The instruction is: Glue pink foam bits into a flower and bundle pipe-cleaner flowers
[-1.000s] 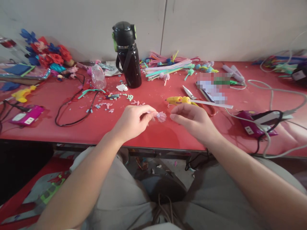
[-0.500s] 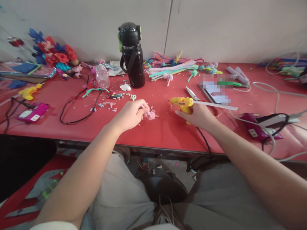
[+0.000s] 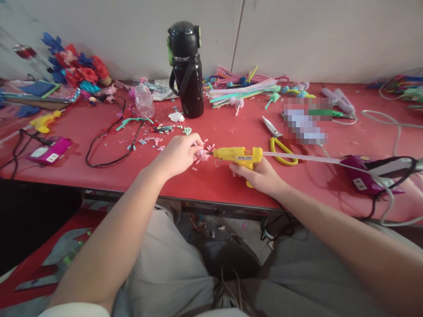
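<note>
Hands [image 3: 180,155], pink tuft [image 3: 202,155] between

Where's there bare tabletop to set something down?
Nearly bare red tabletop lies between the black bottle and scissors; another patch, at the front, lies between the left hand and right hand. Crowded: the back, with pipe cleaners, and the right, with a purple socket box.

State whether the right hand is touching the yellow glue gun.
Touching: the head view shows the right hand wrapped around the yellow glue gun at its handle.
</note>
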Tool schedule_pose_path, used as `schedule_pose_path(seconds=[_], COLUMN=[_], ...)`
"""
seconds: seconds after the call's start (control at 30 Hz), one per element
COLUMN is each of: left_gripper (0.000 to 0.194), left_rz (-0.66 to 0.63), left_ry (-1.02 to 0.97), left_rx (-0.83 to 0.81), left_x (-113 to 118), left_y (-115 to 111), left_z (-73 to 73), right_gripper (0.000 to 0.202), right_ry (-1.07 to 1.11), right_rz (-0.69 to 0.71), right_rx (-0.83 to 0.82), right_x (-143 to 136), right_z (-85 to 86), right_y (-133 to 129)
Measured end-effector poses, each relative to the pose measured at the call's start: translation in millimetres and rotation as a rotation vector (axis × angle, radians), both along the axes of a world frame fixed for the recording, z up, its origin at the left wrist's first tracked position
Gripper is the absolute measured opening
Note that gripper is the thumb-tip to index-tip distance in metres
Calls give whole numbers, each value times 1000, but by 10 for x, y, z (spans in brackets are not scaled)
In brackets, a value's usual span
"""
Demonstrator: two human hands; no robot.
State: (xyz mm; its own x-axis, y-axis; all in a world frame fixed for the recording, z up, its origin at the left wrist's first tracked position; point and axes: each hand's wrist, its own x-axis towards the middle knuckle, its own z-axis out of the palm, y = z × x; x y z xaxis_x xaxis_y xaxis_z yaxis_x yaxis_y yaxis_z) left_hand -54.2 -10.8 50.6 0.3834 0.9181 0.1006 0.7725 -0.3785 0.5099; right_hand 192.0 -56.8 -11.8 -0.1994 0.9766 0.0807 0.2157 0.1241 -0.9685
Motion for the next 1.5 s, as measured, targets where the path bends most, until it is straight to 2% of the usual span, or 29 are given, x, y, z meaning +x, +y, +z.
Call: schedule_pose_path(seconds=[0.27, 0.8, 1.5], left_gripper=[14, 14, 12], left_rz=[-41, -48, -9], left_ry=[-34, -21, -59], left_rx=[43, 55, 31], left_x=[-18, -2, 23], left_y=[15, 25, -7], left_z=[-46, -68, 5], right_gripper=[26, 25, 26], right_ry=[-81, -124, -143], right_rz=[-4, 4, 27], right_rx=[-21, -33, -28], right_x=[7, 16, 22], right_z=[-8, -19, -11], right_y=[-6, -12, -17])
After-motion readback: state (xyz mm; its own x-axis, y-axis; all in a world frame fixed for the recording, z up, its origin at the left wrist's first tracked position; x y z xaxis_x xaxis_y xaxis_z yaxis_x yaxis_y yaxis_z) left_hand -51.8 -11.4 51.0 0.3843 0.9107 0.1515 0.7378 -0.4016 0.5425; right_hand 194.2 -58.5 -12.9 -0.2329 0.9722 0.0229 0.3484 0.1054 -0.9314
